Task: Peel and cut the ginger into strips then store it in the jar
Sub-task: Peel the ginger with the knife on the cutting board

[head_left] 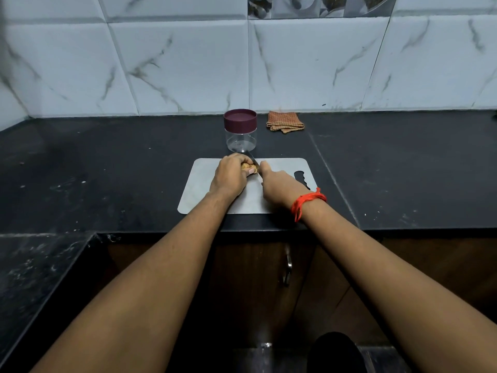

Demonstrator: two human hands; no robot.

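Black counter [107, 170], grey cutting board [282, 164] at its centre.
On the board the left hand [230, 175] curls round the ginger [248, 167]; the right hand [279, 185] grips a knife [253, 159], blade against it; at 12 o'clock the lidded jar [240, 131] stands empty.

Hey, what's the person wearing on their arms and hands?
No sleeves or gloves are in view. A red thread bracelet, wound in several strands with loose ends hanging, circles the wrist behind the right hand. The left hand wears nothing.
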